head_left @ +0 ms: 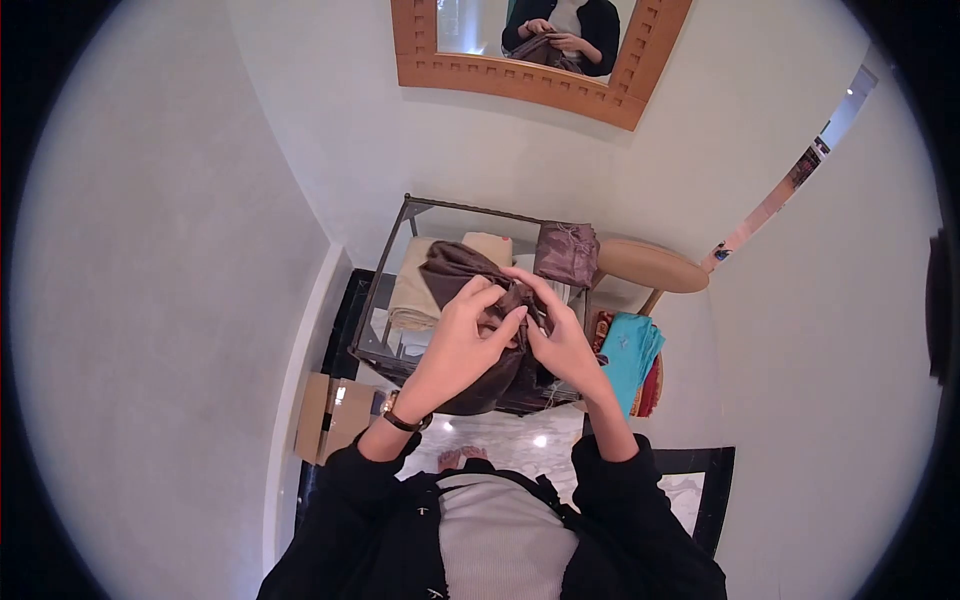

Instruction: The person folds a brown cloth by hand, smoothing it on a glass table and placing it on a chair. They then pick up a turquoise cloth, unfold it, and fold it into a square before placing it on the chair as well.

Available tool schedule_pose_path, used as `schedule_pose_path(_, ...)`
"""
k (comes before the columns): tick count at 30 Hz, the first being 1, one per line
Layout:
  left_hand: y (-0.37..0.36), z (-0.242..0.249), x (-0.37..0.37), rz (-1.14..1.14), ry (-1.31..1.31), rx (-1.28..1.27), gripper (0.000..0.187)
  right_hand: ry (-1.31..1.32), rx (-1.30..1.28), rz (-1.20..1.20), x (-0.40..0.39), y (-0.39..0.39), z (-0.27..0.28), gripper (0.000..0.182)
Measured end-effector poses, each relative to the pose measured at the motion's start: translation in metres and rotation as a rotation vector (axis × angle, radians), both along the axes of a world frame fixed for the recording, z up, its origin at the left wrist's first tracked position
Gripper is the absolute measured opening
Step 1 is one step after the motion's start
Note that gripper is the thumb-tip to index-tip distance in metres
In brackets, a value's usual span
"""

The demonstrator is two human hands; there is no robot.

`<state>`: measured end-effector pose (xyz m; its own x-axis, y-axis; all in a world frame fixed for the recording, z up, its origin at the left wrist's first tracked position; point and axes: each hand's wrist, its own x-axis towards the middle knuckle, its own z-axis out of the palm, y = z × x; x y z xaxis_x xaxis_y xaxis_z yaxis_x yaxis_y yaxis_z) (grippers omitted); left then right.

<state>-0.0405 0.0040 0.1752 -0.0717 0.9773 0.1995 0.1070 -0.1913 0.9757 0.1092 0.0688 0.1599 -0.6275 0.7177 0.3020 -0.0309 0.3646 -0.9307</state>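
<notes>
A dark brown shiny cloth (pixel 455 268) is bunched up in front of my chest, above a glass-topped metal table. My left hand (pixel 468 328) is closed on the gathered cloth from the left, with thumb and fingers pinching it. From the right, my right hand (pixel 558 335) grips the same gathered part, its fingertips close to those of the left. Part of the cloth fans out at the upper left, and more hangs below my hands. A folded purple-brown cloth bundle (pixel 567 254) lies at the table's back right corner.
Beige folded cloths (pixel 413 285) lie on the glass table (pixel 437 217). A chair with a tan back (pixel 655 266) holds turquoise cloth (pixel 628 352) and red patterned fabric. A cardboard box (pixel 345 412) stands at lower left. A wood-framed mirror (pixel 530 96) hangs on the wall.
</notes>
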Motion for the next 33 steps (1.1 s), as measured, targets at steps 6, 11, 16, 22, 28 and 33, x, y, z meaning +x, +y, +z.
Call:
schedule_pose_path(6, -0.015, 0.011, 0.0, -0.065, -0.17, -0.076, 0.029, 0.068, -0.068, 0.042, 0.009, -0.02, 0.004, 0.047)
schedule_pose_path(11, -0.03, 0.015, -0.006, -0.048, 0.302, 0.052, 0.027, 0.004, 0.085, -0.047, 0.006, -0.025, -0.004, 0.043)
schedule_pose_path(16, -0.031, -0.002, -0.026, 0.314, 0.557, 0.395, 0.086, 0.064, -0.051, -0.088, 0.014, -0.024, -0.002, 0.038)
schedule_pose_path(22, -0.024, -0.09, -0.082, 0.292, 0.055, 0.25, 0.116, 0.194, -0.096, -0.132, 0.027, -0.023, 0.006, 0.034)
schedule_pose_path(28, -0.026, -0.064, -0.085, 0.0, -0.114, -0.08, 0.041, 0.305, -0.222, -0.262, 0.047, -0.011, -0.002, 0.031)
schedule_pose_path(33, -0.03, -0.007, -0.07, -0.039, -0.012, 0.119, 0.031, 0.227, -0.035, -0.348, 0.067, -0.005, -0.01, 0.032)
